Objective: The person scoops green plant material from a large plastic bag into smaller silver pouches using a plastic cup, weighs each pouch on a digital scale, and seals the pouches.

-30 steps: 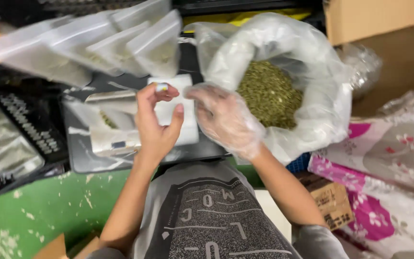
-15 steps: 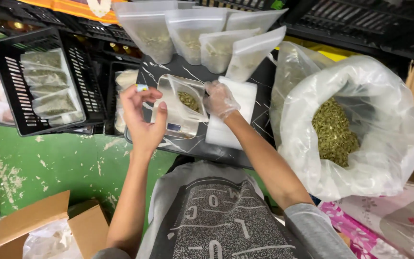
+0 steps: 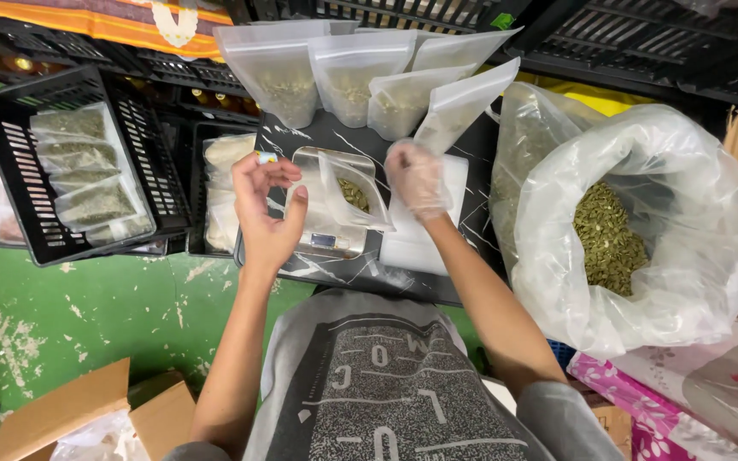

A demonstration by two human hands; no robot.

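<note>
Dark marbled desk [image 3: 480,171] over green floor [image 3: 87,316]. Our left hand [image 3: 268,209] now grips the clear pouch [image 3: 348,192] of green herb on the scale [image 3: 330,243]; gloved right hand [image 3: 418,177] has lifted above it, fingers loosely curled, holding nothing. The big herb bag [image 3: 642,230] stays beside it.

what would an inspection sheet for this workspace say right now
surface: dark marbled board, scale on it
job's things: open pouch with green herb on the scale; big bag of herb on the right
clutter: filled pouches standing behind; packed pouches in black crate
grip: left hand bare at the pouch; right hand gloved above the pouch
cables: nothing seen
surroundings: green floor, cardboard boxes, floral cloth
</note>
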